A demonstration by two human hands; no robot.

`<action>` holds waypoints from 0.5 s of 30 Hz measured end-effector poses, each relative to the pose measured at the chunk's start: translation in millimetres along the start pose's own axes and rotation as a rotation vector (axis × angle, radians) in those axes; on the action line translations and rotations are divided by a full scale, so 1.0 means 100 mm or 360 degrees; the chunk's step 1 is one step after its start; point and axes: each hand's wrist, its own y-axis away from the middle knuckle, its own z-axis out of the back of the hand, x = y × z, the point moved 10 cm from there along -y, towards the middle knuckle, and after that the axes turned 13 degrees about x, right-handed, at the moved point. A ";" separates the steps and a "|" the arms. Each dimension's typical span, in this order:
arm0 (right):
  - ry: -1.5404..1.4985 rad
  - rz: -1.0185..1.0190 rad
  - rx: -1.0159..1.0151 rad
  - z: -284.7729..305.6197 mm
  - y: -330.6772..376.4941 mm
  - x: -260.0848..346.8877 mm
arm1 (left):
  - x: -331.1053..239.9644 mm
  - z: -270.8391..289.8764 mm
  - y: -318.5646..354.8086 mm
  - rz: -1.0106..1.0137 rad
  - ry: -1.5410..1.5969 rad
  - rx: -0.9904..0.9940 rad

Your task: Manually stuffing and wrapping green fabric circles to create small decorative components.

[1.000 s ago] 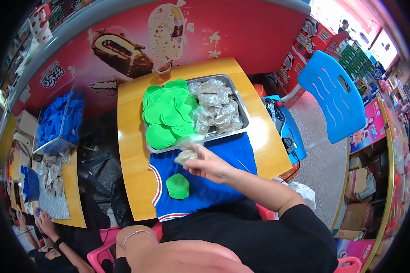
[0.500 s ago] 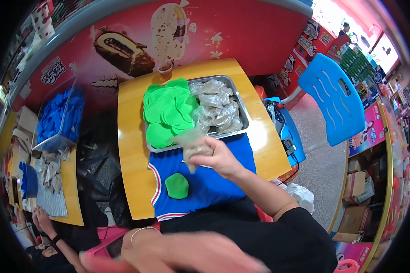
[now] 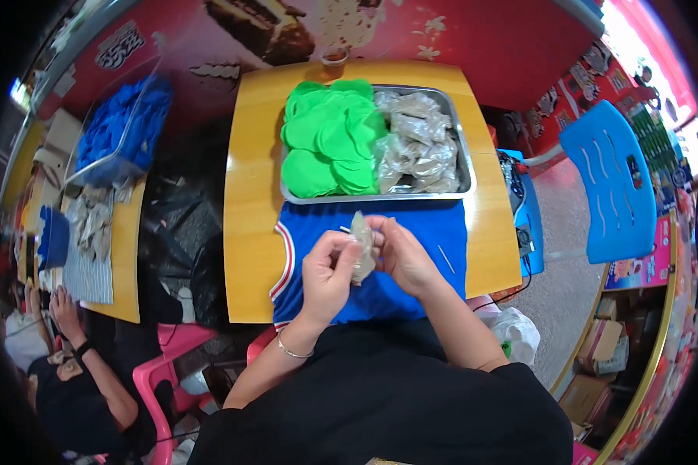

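Both of my hands meet over a blue sports jersey spread on the yellow table. My left hand and my right hand pinch a small clear plastic packet between their fingertips. Just beyond the jersey stands a metal tray. Its left half holds several flat green round pieces, its right half several clear packets. A thin pale stick lies on the jersey to the right of my right hand.
A blue plastic chair stands right of the table. On the left is a second table with a clear box of blue pieces and more packets. Another person's arm reaches there. A pink stool stands below.
My right hand drew back from the tray with the packet. My left hand rose from the lower edge and joined it on the packet. The green piece on the jersey is out of sight.
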 end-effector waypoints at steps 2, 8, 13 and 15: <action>-0.0419 -0.0271 -0.0029 -0.04 0.04 -0.33 | 0.03 0.02 0.05 0.0005 -0.0063 0.0026; -0.0067 -0.0273 0.0219 -0.15 -0.07 -0.03 | 0.08 0.12 0.18 0.0074 -0.0010 0.0012; 0.1620 0.0239 -0.0157 -0.33 -0.02 0.79 | 0.37 0.28 0.23 0.0206 0.0432 -0.0162; 0.1608 0.0219 -0.0044 -0.43 -0.03 0.82 | 0.46 0.22 0.24 0.0207 0.0735 -0.0103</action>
